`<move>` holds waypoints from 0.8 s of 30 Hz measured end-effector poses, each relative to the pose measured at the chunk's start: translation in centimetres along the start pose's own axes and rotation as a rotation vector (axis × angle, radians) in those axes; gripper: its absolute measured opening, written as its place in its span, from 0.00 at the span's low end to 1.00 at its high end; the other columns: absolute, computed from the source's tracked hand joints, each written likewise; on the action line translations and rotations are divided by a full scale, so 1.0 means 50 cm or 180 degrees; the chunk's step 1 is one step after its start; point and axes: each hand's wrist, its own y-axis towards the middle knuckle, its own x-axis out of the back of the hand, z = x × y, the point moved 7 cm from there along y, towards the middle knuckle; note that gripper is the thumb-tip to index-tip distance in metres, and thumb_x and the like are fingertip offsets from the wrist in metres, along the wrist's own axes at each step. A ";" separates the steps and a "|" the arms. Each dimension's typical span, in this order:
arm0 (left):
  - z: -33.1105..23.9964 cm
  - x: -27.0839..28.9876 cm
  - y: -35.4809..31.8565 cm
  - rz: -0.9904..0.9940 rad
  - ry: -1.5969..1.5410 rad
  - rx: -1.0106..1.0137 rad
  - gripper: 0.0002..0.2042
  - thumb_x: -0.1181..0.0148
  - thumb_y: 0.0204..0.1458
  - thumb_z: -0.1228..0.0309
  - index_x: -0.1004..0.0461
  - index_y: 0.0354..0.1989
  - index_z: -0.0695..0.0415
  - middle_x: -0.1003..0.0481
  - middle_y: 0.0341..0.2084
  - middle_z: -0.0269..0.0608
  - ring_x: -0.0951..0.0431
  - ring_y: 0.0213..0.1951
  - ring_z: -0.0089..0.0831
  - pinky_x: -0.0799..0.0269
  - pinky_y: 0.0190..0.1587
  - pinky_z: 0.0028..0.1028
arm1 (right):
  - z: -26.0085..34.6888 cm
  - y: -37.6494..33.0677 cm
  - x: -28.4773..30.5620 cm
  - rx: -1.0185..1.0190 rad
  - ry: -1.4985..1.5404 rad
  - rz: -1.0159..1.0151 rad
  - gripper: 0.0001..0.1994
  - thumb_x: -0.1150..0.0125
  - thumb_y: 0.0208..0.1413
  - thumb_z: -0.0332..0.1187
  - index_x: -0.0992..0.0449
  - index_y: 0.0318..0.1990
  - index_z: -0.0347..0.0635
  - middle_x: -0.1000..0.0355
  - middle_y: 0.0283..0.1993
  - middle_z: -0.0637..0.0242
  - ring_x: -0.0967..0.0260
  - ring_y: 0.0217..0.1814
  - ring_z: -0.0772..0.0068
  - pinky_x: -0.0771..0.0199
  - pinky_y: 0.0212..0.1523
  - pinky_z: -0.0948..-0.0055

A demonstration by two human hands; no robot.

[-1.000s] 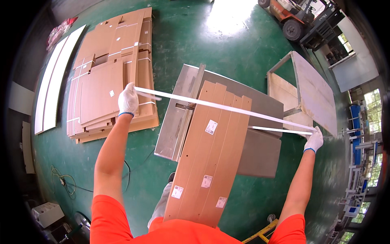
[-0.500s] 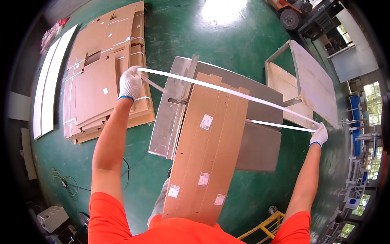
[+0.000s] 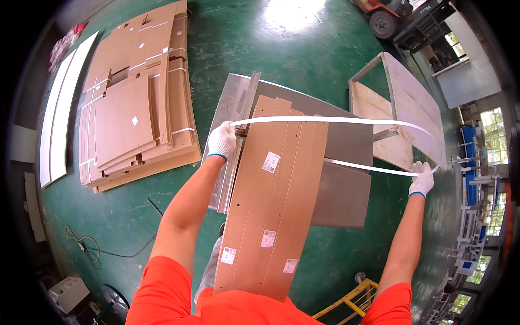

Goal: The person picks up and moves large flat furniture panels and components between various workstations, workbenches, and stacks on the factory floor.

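Note:
A long stack of brown boards (image 3: 264, 197) with white labels lies lengthwise in front of me, its near end against my body. Beneath it is a grey flat-topped stand (image 3: 342, 195) with a metal channel (image 3: 251, 103) along its left side. My left hand (image 3: 222, 140), in a white knit glove, grips one end of a white strap (image 3: 325, 119) beside the boards' left edge. The strap arches over the far part of the boards to my right hand (image 3: 422, 179), also gloved and closed on it at the far right. A lower run emerges from under the boards to that hand.
Strapped stacks of brown boards (image 3: 124, 116) lie on the green floor at left, beside long white panels (image 3: 62, 111). A wooden frame (image 3: 414, 103) stands at back right, with a forklift (image 3: 384, 24) beyond. A yellow metal frame (image 3: 346, 300) is near my right elbow.
My left hand has moved right and down, from over the floor stack to the boards' left edge. The strap has gone from taut to a slack arch. My right hand has barely moved.

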 end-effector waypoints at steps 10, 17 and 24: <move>0.043 0.113 -0.521 0.0630 -0.0578 0.1219 0.30 0.32 0.50 0.58 0.32 0.55 0.68 0.26 0.45 0.51 0.23 0.45 0.40 0.27 0.51 0.35 | -0.449 -0.539 -0.115 -0.0513 -0.0917 0.3030 0.16 0.40 0.64 0.36 0.29 0.54 0.39 0.26 0.46 0.66 0.27 0.46 0.68 0.25 0.47 0.70; 0.124 0.069 -0.758 0.1747 -0.2368 0.2748 0.40 0.32 0.54 0.57 0.45 0.64 0.74 0.26 0.50 0.52 0.23 0.49 0.33 0.25 0.51 0.33 | -0.334 -0.726 -0.205 -0.0688 -0.1515 0.2364 0.27 0.29 0.54 0.33 0.30 0.59 0.32 0.23 0.51 0.57 0.25 0.50 0.67 0.25 0.53 0.67; 0.103 0.074 -0.740 0.1763 -0.2317 0.2714 0.40 0.32 0.54 0.55 0.44 0.63 0.74 0.26 0.50 0.52 0.23 0.49 0.33 0.25 0.51 0.32 | -0.360 -0.714 -0.204 -0.0623 -0.1198 0.2285 0.25 0.29 0.54 0.33 0.27 0.57 0.33 0.22 0.49 0.58 0.24 0.48 0.67 0.25 0.52 0.68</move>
